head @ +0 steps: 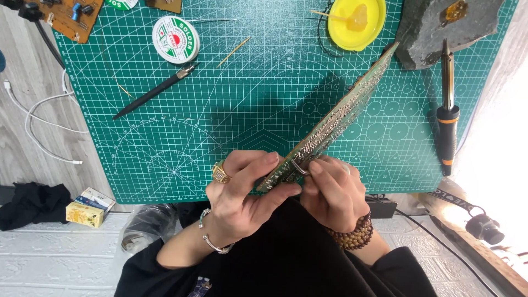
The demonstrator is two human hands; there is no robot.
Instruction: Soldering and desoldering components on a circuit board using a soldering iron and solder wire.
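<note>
**A:** Where does the circuit board (330,124) lie from your hands?

**B:** You hold it on edge over the green cutting mat (231,110). Its long axis runs from your hands, at the near end, up toward about one o'clock, ending close to the grey stone block (440,27) and the yellow dish (356,22).

**A:** Which hand carries it?

**B:** Your left hand (242,184) is closed around the near end, thumb below and fingers over the top edge, so it bears the weight. Your right hand (330,190) is just as near, on the other face, with its fingers curled tight and pinching a small bent metal piece (300,168) against the board's lower edge. I cannot tell whether that piece is a tool or a component leg.

**A:** And the soldering iron (447,118)?

**B:** It lies untouched on the mat at about three o'clock from your right hand, well apart, handle toward you.
</note>
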